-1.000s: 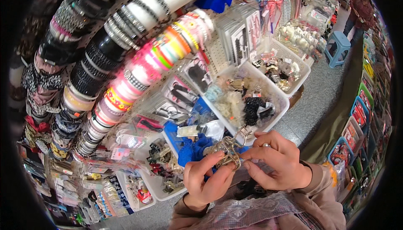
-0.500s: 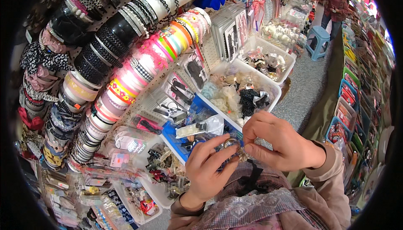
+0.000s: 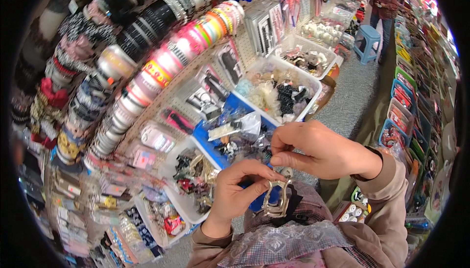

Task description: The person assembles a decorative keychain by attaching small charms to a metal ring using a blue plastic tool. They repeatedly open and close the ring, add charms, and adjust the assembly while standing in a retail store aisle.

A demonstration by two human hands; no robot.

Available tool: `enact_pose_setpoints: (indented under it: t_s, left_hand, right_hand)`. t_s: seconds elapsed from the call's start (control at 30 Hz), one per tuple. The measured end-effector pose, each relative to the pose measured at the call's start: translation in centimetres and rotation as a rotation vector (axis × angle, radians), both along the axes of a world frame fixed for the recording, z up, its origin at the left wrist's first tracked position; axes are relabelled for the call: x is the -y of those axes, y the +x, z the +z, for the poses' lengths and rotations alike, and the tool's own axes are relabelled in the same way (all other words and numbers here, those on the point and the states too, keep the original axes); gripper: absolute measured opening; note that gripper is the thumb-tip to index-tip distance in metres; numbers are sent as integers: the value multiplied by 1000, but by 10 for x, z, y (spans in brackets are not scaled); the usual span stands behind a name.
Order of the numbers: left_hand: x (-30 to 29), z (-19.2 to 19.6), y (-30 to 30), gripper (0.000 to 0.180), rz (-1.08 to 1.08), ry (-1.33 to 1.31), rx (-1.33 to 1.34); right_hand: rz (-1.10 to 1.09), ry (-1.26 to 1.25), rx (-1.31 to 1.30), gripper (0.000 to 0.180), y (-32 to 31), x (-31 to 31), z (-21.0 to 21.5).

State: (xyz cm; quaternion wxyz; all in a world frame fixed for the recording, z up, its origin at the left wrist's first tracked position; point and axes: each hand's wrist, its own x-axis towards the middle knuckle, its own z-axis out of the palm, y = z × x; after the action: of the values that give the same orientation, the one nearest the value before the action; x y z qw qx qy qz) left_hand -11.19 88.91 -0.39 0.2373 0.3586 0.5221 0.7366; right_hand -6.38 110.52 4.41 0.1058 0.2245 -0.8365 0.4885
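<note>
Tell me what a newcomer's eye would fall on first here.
Probably the row of multicoloured headbands, slanting brightly across the upper left. Next would likely come the shiny metal clip at the fingertips of the left hand, lower centre, then the blue stool at the upper right.

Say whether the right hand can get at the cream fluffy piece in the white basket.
Probably yes: the right hand looks near the white basket, which is open on top, and nothing visible covers the cream fluffy piece.
</note>
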Motion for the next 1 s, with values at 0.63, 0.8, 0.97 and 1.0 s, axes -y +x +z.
enact_pose_setpoints:
  t_s: [0.63,0.8,0.97,1.0]
  left_hand:
    - [142,5,101,17,-5,183,223]
    - [196,-2,99,26,88,262,298]
    - [274,-14,86,26,130,368,418]
    - [294,-15,79,24,69,410,494]
  right_hand:
    - [316,-338,229,22,60,129,0]
    - [363,-292,311,22,41,183,6]
    - [403,-338,417,22,7,267,10]
    - [423,-349,454,22,0,285,10]
